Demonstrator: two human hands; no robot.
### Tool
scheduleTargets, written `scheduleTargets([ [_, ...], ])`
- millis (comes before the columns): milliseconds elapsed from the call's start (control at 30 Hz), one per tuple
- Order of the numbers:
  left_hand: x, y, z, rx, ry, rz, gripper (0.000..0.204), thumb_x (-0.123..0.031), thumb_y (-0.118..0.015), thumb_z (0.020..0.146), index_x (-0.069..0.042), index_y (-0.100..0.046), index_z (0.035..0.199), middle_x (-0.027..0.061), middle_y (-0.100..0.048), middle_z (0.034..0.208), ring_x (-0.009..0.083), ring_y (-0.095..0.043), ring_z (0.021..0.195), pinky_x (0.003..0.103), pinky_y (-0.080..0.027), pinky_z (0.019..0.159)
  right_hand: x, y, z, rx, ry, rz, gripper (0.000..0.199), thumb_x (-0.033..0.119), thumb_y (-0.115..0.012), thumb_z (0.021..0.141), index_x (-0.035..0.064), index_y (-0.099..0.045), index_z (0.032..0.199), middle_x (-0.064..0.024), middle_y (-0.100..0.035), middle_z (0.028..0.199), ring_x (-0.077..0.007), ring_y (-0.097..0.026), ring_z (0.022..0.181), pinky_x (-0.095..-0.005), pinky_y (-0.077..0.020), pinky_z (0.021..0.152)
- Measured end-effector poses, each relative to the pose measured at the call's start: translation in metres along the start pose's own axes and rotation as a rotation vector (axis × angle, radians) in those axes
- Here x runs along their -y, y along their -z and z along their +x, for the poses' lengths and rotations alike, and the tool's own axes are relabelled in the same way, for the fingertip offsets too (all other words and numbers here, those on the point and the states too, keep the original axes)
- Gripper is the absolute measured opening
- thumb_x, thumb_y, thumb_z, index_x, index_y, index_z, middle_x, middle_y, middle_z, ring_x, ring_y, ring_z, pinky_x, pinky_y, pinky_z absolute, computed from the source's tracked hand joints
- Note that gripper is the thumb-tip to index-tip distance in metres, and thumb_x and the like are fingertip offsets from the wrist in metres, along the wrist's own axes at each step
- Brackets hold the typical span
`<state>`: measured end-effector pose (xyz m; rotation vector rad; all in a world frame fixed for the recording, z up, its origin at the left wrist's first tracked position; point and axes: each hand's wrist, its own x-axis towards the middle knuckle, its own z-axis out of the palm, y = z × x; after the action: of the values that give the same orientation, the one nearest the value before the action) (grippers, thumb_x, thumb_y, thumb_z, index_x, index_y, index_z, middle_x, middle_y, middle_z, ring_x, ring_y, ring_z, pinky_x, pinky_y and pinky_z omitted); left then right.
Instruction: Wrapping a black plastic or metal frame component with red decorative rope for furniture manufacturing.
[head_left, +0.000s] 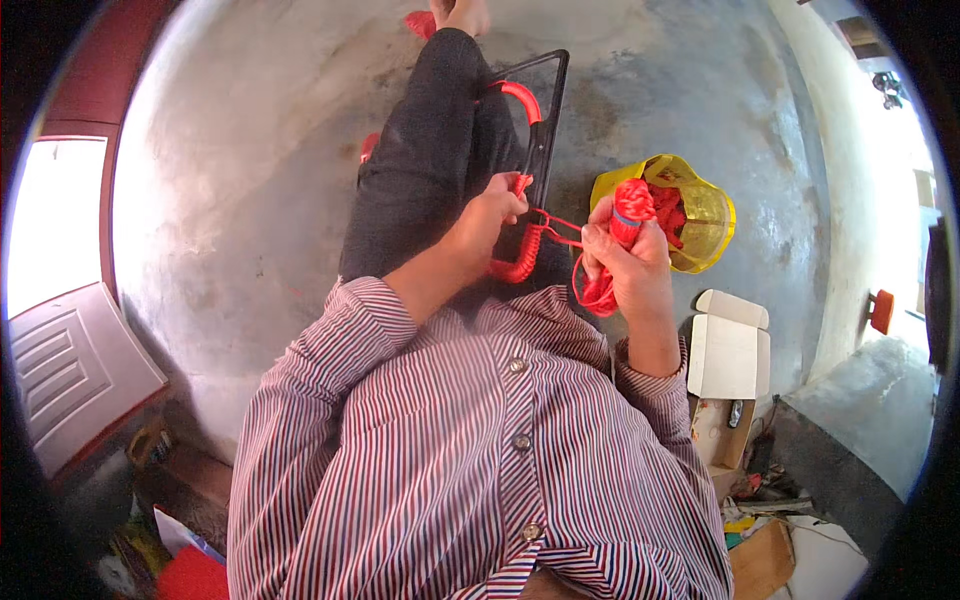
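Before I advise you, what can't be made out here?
Head view:
Cord under left fingers: covered by them.
Middle of bundle: hidden by right fingers.
Part of container: behind bundle.
Foot: cut off by top edge.
Dark item, upper right: too small.

Red cord hank (634, 198) partly hidden by the right hand (640, 268), black frame (541, 150) partly behind the left hand (486, 218), yellow tub (716, 236) partly blocked, bare foot (466, 14) cropped at top, unidentifiable red object (195, 578) cropped below
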<state>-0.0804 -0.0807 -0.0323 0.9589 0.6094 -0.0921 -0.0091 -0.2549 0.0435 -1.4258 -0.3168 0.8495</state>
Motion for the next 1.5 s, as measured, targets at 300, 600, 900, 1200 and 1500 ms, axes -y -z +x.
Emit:
scheduleTargets([
  [300,0.001,-0.015,-0.008,-0.207,-0.202,0.512,0.054,0.005,-0.049,0.068,0.001,-0.044,0.121,0.0055,-0.048,0.102,0.0154,-0.047,0.096,0.027,-0.037,0.089,0.045,-0.010,-0.020,0.006,0.029,0.159,0.012,0.001,-0.058,0.083,0.0054,-0.048,0.087,0.0015,-0.048,0.068,-0.0051,-0.045,0.056,-0.0207,-0.0349,0.049],
  [600,-0.046,-0.018,-0.027,-0.212,-0.505,0.541,0.011,-0.004,-0.062,0.084,-0.003,-0.056,0.093,-0.0004,-0.059,0.075,0.0084,-0.056,0.069,0.023,-0.047,0.067,0.055,0.027,0.012,0.199,0.557,-0.548,0.026,0.008,-0.064,0.070,-0.0005,-0.055,0.092,-0.0099,-0.055,0.088,-0.0258,-0.056,0.077,-0.0354,-0.0444,0.066],
  [900,-0.022,-0.004,-0.021,-0.311,-0.505,1.023,0.021,-0.021,-0.058,0.090,-0.002,-0.050,0.091,0.0198,-0.059,0.079,0.0379,-0.062,0.073,0.041,-0.048,0.064,-0.028,-0.010,0.051,0.123,0.233,-0.821,0.025,0.006,-0.066,0.069,0.0007,-0.061,0.093,-0.0158,-0.061,0.099,-0.0334,-0.060,0.089,-0.0383,-0.0496,0.073],
  [1200,-0.060,-0.027,-0.040,-0.082,-0.463,0.396,0.018,-0.015,-0.044,0.087,-0.002,-0.053,0.078,-0.0009,-0.047,0.065,0.0069,-0.042,0.058,0.022,-0.032,0.052,0.017,0.000,0.024,-0.042,0.616,-0.588,0.034,0.012,-0.068,0.079,0.0035,-0.056,0.110,-0.0101,-0.060,0.102,-0.0257,-0.060,0.094,-0.0400,-0.0477,0.085],
  [1500,-0.001,-0.010,0.017,-0.311,-0.186,0.128,0.030,-0.013,-0.057,0.080,0.000,-0.051,0.107,0.0050,-0.054,0.089,0.0136,-0.051,0.084,0.026,-0.039,0.078,0.107,0.102,-0.083,0.218,0.455,0.612,0.028,0.037,-0.052,0.094,0.0100,-0.048,0.085,-0.0022,-0.046,0.053,-0.0147,-0.039,0.038,-0.0281,-0.0370,0.041],
])
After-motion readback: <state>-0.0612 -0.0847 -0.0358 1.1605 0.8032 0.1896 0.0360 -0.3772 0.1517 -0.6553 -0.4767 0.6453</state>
